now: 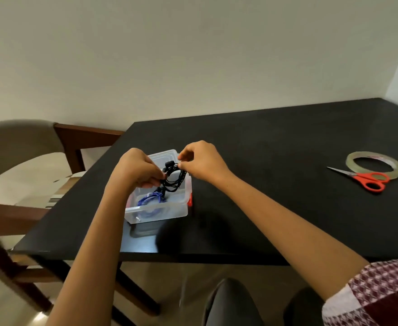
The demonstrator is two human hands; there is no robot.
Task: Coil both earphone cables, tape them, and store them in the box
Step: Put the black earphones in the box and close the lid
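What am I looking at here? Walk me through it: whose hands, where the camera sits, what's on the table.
There is no machine: one picture, from a camera worn on a person's head, looking down at their bare arms. The left hand and right hand together hold a coiled black earphone cable above a clear plastic box. A blue earphone cable already lies inside it. On the black table, off to the right, lie red-handled scissors and a roll of clear tape.

Black table (275,142): box (160,210), scissors (364,180), seemingly tape (374,164).
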